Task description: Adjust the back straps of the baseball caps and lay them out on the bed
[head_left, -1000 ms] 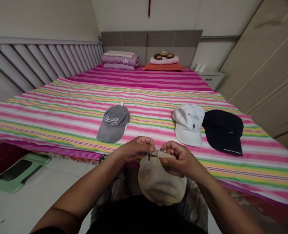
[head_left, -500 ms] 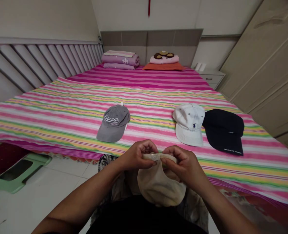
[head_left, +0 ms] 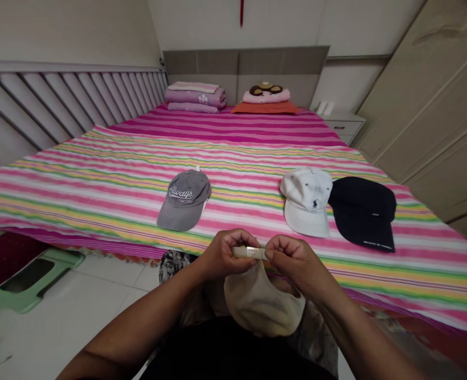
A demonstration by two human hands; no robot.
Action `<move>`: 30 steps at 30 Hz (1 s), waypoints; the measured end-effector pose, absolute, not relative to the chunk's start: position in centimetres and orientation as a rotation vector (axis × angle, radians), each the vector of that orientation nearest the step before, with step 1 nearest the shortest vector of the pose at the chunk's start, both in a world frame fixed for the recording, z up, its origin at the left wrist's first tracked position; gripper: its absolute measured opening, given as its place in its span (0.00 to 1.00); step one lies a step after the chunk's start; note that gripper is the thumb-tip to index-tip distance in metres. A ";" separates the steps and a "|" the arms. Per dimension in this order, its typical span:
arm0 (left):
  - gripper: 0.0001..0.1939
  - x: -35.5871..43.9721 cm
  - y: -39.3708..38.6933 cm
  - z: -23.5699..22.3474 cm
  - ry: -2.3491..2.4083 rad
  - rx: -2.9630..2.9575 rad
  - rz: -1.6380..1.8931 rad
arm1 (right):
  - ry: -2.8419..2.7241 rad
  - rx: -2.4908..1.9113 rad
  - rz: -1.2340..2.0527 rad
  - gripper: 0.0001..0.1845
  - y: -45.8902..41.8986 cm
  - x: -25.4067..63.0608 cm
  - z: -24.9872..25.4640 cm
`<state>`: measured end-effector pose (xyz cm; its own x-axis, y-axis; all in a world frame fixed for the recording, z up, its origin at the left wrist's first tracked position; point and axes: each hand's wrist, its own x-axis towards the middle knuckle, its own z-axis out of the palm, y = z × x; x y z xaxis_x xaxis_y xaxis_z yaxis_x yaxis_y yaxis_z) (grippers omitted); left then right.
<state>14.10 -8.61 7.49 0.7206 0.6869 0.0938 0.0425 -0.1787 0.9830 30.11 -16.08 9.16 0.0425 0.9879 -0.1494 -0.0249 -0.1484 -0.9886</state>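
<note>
A beige cap (head_left: 263,303) hangs over my lap, its rear strap (head_left: 240,252) stretched between my hands. A small shiny metal buckle (head_left: 253,252) sits on the strap. My left hand (head_left: 227,254) is closed on the strap beside the buckle. My right hand (head_left: 292,258) pinches the strap just right of the buckle. On the bed ahead lie a grey cap (head_left: 184,198) with "Always" lettering, a white cap (head_left: 307,198) with a small dark emblem, and a black cap (head_left: 362,211) touching the white one. The beige cap's brim is hidden.
The bed (head_left: 233,163) has a striped sheet, with folded purple bedding (head_left: 196,99) and a pink and orange stack (head_left: 265,103) by the headboard (head_left: 241,66). A green plastic stool (head_left: 31,279) stands at lower left. A nightstand (head_left: 342,126) and a wardrobe (head_left: 427,116) are at right.
My right hand has shifted its fingers to the strap's right side near the buckle. The strap and buckle have turned to face up more. The caps on the bed have not moved.
</note>
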 end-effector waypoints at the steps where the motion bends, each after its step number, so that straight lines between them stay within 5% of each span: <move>1: 0.15 14.1 -8.6 7.5 0.601 1.697 0.657 | -1.075 -1.310 1.303 0.08 -16.0 30.1 9.2; 30: 0.12 14.8 -7.9 7.1 0.422 1.820 0.979 | -0.968 -1.157 1.402 0.12 -15.2 29.5 9.2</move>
<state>14.78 -7.91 7.05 0.6133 0.6596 0.4345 -0.1372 -0.4528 0.8810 29.46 -15.19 9.19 -0.0057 0.9891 -0.1470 -0.2129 -0.1448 -0.9663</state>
